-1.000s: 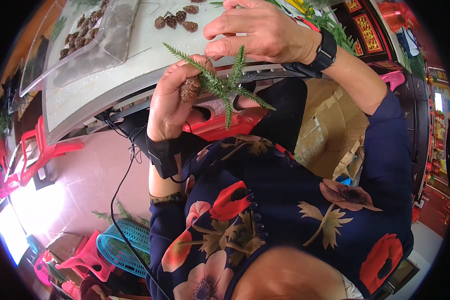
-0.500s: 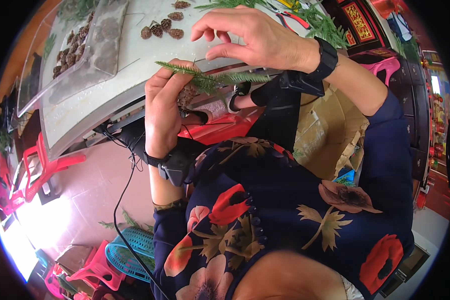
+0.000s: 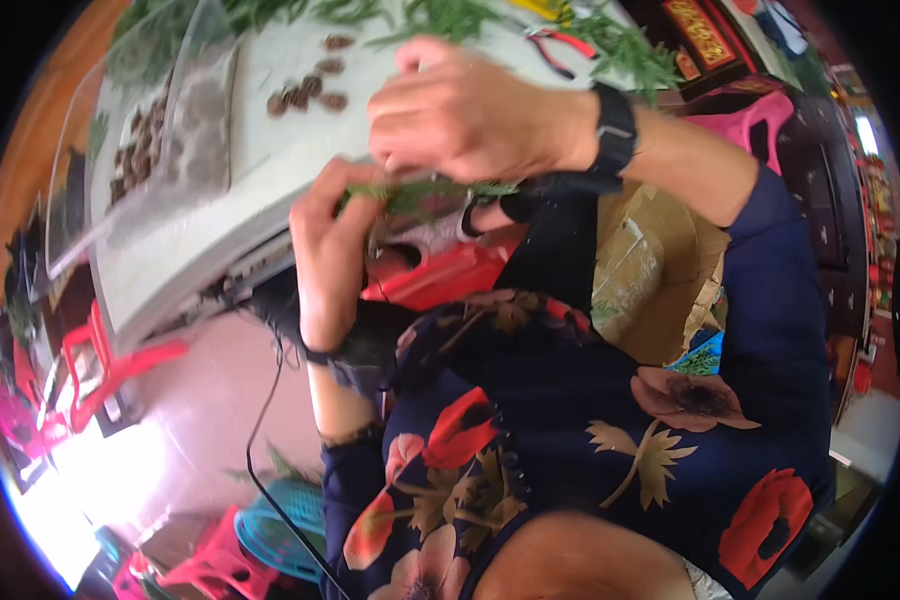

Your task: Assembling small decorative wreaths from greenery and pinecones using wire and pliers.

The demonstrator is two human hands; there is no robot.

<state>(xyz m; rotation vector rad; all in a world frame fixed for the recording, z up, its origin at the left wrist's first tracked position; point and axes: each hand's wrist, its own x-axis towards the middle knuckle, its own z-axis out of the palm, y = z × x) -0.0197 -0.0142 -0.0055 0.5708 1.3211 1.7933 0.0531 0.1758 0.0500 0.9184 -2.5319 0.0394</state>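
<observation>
My left hand (image 3: 330, 240) is closed on a green artificial pine sprig (image 3: 420, 196) at the near edge of the white table, pinching it between thumb and fingers. The sprig lies roughly level and points to the right. Just above it, my right hand (image 3: 450, 118) has its fingers curled in and is smeared by motion. Whatever those fingers grip, if anything, is hidden. Several small brown pine cones (image 3: 310, 90) lie in a loose group on the table beyond my left hand.
A clear plastic tray (image 3: 185, 110) holding more pine cones (image 3: 142, 155) sits at the table's left. Green sprigs (image 3: 635, 55) and red-handled pliers (image 3: 575, 45) lie at the far side. Below are a cardboard box (image 3: 660, 270), a red plastic seat (image 3: 450, 275) and a teal basket (image 3: 280, 525).
My right hand has moved left and down toward the sprig, and its spread fingers have curled in. The head view has shifted slightly. My left hand keeps its hold on the sprig.
</observation>
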